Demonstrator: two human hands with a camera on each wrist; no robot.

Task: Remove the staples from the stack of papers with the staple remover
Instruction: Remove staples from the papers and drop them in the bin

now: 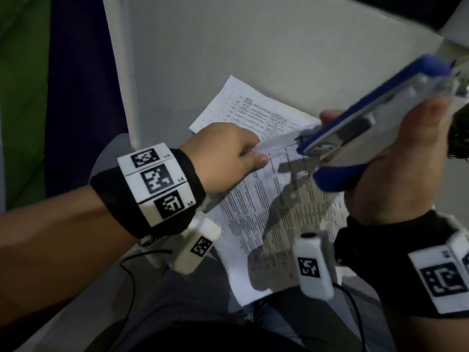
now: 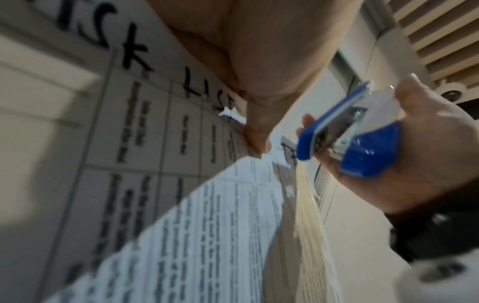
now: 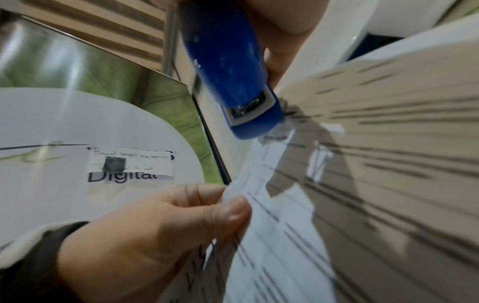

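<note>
A stack of printed papers (image 1: 266, 212) lies tilted over my lap, lifted at its top corner. My left hand (image 1: 228, 153) pinches that top edge between thumb and fingers, seen closer as the left hand (image 3: 181, 221) holding the sheets (image 3: 298, 205). My right hand (image 1: 396, 168) grips a blue and white staple remover (image 1: 355, 125), shaped like a stapler. Its metal nose (image 1: 304, 144) touches the paper's top corner. The remover (image 2: 344, 131) and the remover's tip (image 3: 249, 110) show in both wrist views. No staple is visible.
Another printed sheet (image 1: 243, 107) lies on the pale grey table (image 1: 228, 47) behind the stack. A white table leg (image 1: 124, 72) stands at the left, with dark and green flooring beyond it. Thin black cables (image 1: 132, 275) hang from both wrist cameras.
</note>
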